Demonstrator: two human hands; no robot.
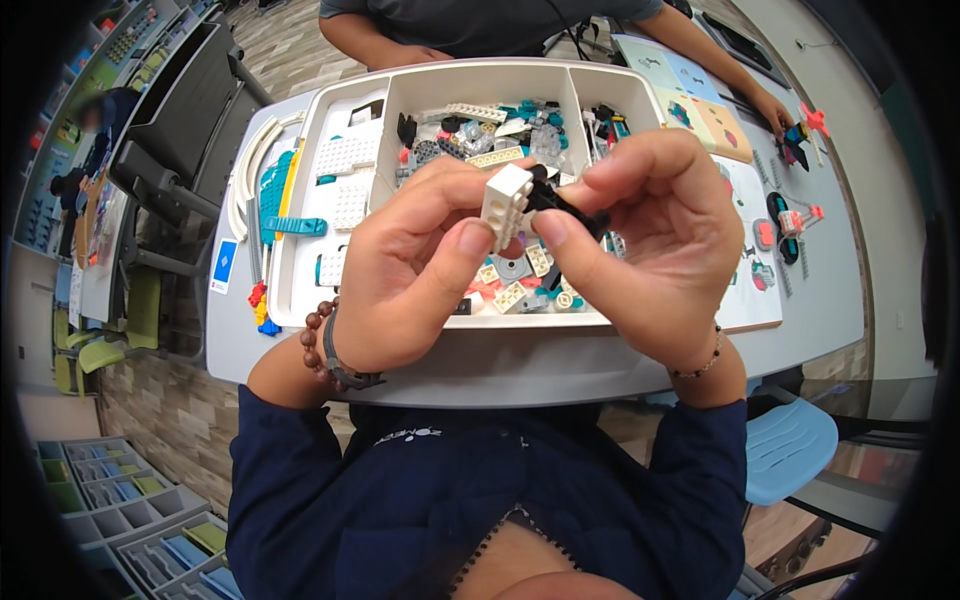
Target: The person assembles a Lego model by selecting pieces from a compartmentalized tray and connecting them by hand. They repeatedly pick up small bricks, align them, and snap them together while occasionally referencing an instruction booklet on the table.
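Over the tray (480, 82), your left hand (400, 262) pinches the white block (503, 200) and your right hand (675, 235) the black piece (566, 208) against it; likely light, stiff plastic, best held by flat sides.

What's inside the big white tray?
The white tray holds white studded plates on its left and jumbled teal, clear and grey pieces in its middle. The left hand and right hand cover part of it; anything behind them can't be seen.
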